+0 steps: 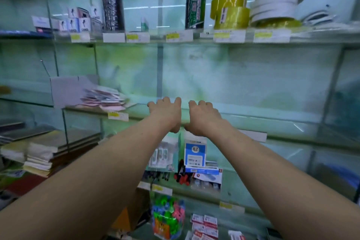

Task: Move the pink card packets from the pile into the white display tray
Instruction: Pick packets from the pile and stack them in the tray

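Observation:
A loose pile of pink card packets (105, 99) lies on the middle glass shelf (253, 121), at its left end. A white display tray (64, 91) of cardboard stands just left of the pile and touches it. Both my arms reach forward to the shelf's front edge, right of the pile. My left hand (165, 113) and my right hand (202, 117) sit side by side there. Their fingers curl over the top of the glass and their thumbs hang below the edge. Neither hand holds a packet.
The top shelf carries yellow tape rolls (229, 11), white tape rolls (276, 4), dark cylinders (195, 8) and small boxes (78, 21). Below hang blister packs (195, 152). A jar of coloured pieces (167, 218) stands lower down. Stacked notebooks (42, 152) lie at the left.

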The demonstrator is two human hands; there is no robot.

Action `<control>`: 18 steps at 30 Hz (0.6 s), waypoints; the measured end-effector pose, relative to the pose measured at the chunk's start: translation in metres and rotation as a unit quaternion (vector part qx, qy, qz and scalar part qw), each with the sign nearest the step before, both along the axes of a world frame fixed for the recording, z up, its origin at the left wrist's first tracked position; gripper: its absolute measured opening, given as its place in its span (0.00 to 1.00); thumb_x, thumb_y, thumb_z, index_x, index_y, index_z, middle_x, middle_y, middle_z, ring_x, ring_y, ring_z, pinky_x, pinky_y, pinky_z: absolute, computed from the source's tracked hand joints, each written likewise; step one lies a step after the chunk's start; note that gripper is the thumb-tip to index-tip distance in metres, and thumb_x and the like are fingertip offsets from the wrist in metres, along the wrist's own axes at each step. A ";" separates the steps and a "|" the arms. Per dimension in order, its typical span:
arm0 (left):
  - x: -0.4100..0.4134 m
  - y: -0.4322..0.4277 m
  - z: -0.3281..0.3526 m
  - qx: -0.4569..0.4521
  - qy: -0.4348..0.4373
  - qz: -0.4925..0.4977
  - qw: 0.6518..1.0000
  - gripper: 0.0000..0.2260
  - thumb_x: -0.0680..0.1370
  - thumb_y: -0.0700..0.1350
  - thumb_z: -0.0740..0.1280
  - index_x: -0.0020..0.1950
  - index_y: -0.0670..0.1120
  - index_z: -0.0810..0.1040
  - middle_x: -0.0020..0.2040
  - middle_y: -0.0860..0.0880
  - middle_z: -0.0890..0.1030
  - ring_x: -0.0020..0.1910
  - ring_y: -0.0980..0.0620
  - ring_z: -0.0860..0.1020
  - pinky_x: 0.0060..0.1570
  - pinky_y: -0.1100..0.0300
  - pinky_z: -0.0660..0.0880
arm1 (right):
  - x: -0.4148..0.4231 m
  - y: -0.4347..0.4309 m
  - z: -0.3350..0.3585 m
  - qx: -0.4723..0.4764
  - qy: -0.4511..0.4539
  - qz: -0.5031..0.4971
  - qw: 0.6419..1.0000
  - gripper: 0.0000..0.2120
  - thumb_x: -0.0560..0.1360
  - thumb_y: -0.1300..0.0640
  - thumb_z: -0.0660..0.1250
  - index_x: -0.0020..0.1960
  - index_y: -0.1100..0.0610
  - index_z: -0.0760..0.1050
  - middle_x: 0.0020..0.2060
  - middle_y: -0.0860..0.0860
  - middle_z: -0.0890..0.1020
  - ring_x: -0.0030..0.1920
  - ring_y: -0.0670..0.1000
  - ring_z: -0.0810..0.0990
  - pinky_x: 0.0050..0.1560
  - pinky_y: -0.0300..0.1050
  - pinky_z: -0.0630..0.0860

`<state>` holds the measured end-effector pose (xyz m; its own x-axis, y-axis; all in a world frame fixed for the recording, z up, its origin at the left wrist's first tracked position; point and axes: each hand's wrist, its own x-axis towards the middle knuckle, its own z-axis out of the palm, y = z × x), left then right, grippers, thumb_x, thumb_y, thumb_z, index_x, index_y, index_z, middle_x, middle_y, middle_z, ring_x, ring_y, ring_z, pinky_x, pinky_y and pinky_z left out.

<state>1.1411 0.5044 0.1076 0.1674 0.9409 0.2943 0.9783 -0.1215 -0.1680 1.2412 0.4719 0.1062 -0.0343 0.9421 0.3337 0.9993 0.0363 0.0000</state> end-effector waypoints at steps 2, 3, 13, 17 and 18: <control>-0.011 0.012 0.006 0.007 -0.007 0.002 1.000 0.38 0.73 0.51 0.71 0.76 0.49 0.51 0.68 0.41 0.65 0.66 0.41 0.66 0.63 0.45 0.63 | -0.008 0.013 0.007 0.008 -0.004 0.000 1.000 0.26 0.76 0.53 0.65 0.70 0.58 0.60 0.63 0.58 0.69 0.64 0.59 0.67 0.56 0.49 0.68; -0.017 0.019 0.008 0.011 -0.008 0.005 1.000 0.38 0.73 0.50 0.71 0.76 0.49 0.51 0.68 0.41 0.65 0.66 0.41 0.66 0.64 0.45 0.63 | -0.012 0.021 0.010 0.010 -0.005 0.000 1.000 0.26 0.76 0.53 0.65 0.70 0.58 0.61 0.63 0.58 0.69 0.64 0.59 0.67 0.56 0.49 0.68; -0.079 0.118 0.014 0.038 -0.006 0.030 0.999 0.35 0.74 0.47 0.69 0.74 0.49 0.53 0.65 0.42 0.66 0.64 0.42 0.68 0.62 0.46 0.64 | -0.068 0.124 0.022 0.016 0.014 0.030 0.999 0.23 0.76 0.53 0.63 0.68 0.59 0.62 0.63 0.58 0.68 0.64 0.59 0.67 0.56 0.49 0.68; -0.096 0.159 0.017 0.034 -0.005 0.039 0.999 0.35 0.73 0.48 0.69 0.74 0.49 0.53 0.65 0.42 0.66 0.64 0.42 0.68 0.61 0.45 0.64 | -0.087 0.165 0.024 0.022 0.016 0.045 0.999 0.26 0.77 0.52 0.64 0.70 0.59 0.60 0.64 0.58 0.68 0.65 0.59 0.67 0.57 0.49 0.68; -0.100 0.167 0.017 0.034 -0.006 0.041 0.999 0.35 0.73 0.48 0.69 0.74 0.49 0.53 0.65 0.42 0.66 0.64 0.42 0.68 0.62 0.45 0.64 | -0.091 0.174 0.024 0.023 0.014 0.047 0.999 0.27 0.77 0.51 0.64 0.71 0.59 0.60 0.64 0.58 0.68 0.65 0.59 0.67 0.58 0.49 0.68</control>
<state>1.0415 0.6718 0.1246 0.0861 0.9291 0.3598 0.9865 -0.0289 -0.1614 1.1500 0.6456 0.1303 -0.1117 0.9191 0.3780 0.9912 0.1301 -0.0235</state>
